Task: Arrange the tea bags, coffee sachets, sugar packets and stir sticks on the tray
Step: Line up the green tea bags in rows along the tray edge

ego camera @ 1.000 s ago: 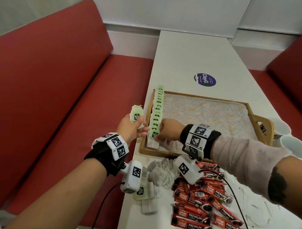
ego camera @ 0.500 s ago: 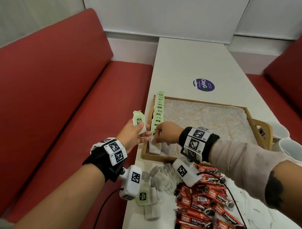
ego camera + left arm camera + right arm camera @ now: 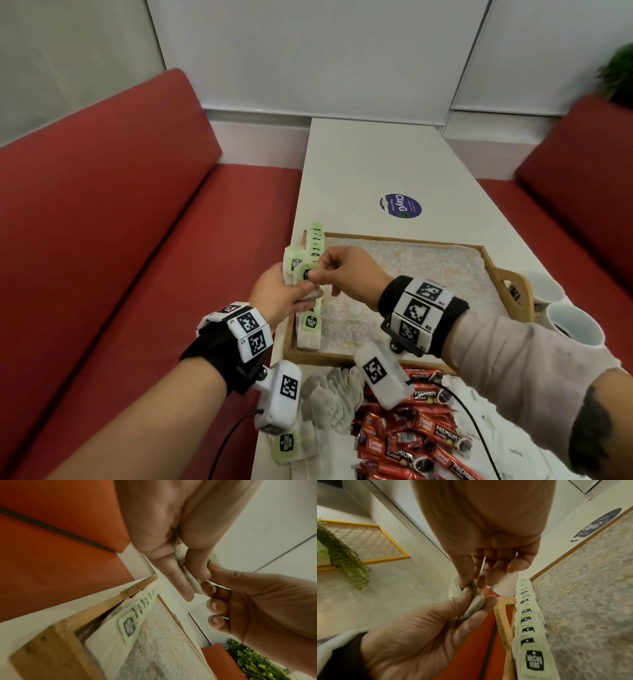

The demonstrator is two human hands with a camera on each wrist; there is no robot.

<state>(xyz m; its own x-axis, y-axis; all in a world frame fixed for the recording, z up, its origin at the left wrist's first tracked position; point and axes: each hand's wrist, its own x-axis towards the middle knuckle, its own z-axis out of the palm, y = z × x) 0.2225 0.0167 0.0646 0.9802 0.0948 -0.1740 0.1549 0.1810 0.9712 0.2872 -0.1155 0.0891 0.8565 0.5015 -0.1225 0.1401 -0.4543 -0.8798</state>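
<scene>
Over the tray's [image 3: 404, 236] 9 o'clock edge, the left hand [image 3: 277, 298] holds a small bunch of tea bags [image 3: 294, 265], fingers and thumb curled round them. The right hand [image 3: 349, 274] meets it from 3 o'clock, thumb and forefinger pinching the green tag [image 3: 306, 273] of one bag in that bunch. A row of tea bags [image 3: 313, 284] lies overlapped along the tray's 9 o'clock side. On the desk [image 3: 370, 157] at 6 o'clock of the tray sit loose tea bags [image 3: 329, 394] and a heap of red coffee sachets [image 3: 411, 438]. Two white cups [image 3: 579, 325] stand at 3 o'clock.
</scene>
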